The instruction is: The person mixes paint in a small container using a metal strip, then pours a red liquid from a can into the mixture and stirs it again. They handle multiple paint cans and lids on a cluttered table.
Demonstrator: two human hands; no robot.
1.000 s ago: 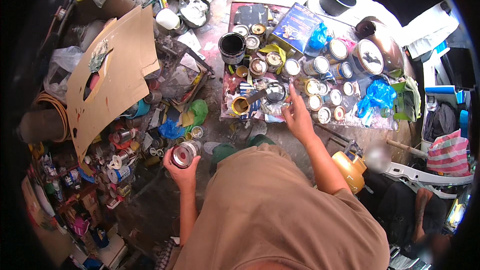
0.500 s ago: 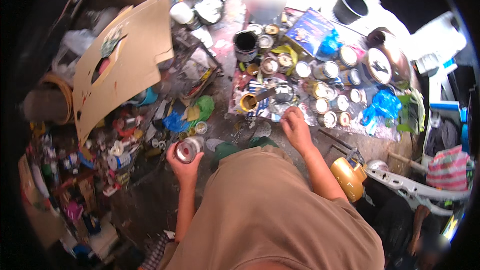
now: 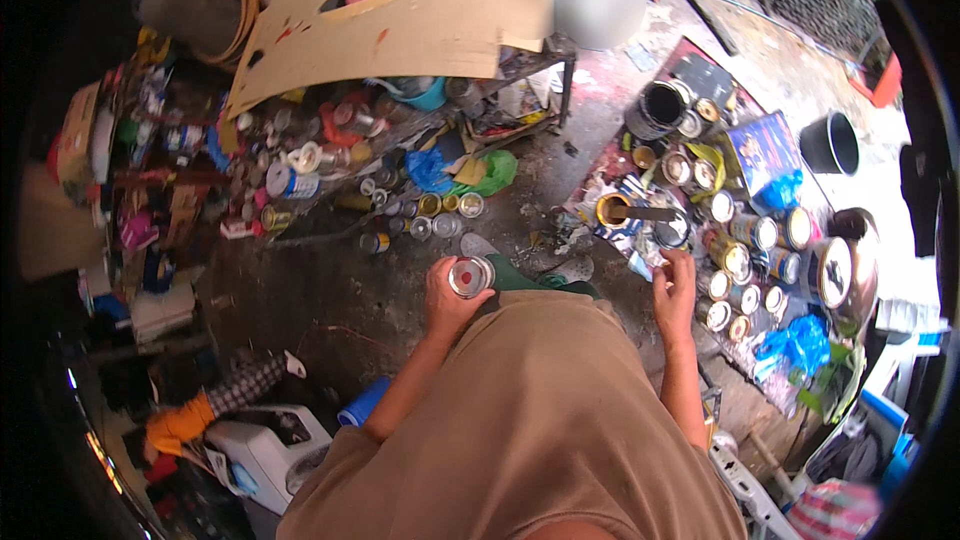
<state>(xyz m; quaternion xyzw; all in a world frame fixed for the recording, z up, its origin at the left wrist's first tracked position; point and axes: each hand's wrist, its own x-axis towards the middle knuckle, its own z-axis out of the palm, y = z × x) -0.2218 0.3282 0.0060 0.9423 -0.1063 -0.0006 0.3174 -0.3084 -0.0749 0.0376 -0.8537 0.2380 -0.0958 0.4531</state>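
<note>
My left hand (image 3: 450, 302) is wrapped round a small see-through cup (image 3: 469, 278) with a dark red spot in its middle, held in front of my waist. My right hand (image 3: 676, 290) hangs at the near edge of the board with the paint cans. Its fingers are loosely bent, thumb apart, and I see nothing in them. Beyond it stand an open can of yellowish-brown paint (image 3: 612, 211) with a flat stick (image 3: 650, 213) lying across it, and a dark-topped can (image 3: 673, 231). More paint cans (image 3: 733, 260) crowd to its right.
A black bucket (image 3: 829, 144) and a blackened open can (image 3: 656, 108) stand farther back. On the left, a cardboard sheet (image 3: 400, 35) lies over a cluttered rack. Jars (image 3: 421, 227) and blue and green plastic bags (image 3: 492, 173) sit below it. A person's orange sleeve (image 3: 187, 424) shows lower left.
My view has turned left, so the cans and rack have shifted rightward in it. The cup in my left hand now shows its round opening more squarely. My right hand remains near the cans.
</note>
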